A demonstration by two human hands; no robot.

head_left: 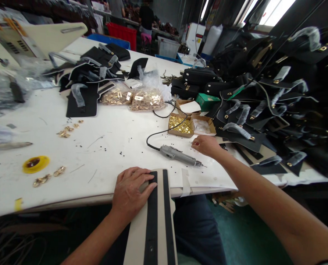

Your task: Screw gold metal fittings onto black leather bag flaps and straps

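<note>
My left hand [133,189] lies on a long beige panel with two black strips [160,213], its fingers stretched over the top end at the table edge. The panel's lower part reaches down over my lap. My right hand [205,145] is low over the table, thumb and fingertips pinched together. Whatever is between those fingertips is too small to name. Just left of it lies a grey electric screwdriver [177,154], its bit pointing right and its black cord curling back. Behind my right hand stand a small carton of gold-coloured metal pieces [180,124] and another carton [204,125] lined with clear plastic.
Black bag pieces [252,106] with plastic-wrapped parts are piled at the right. Bags of gold hardware [148,98] and black panels [82,99] sit farther back. Yellow tape [36,164] and loose gold fittings [66,131] lie at the left. A person [146,16] is in the background.
</note>
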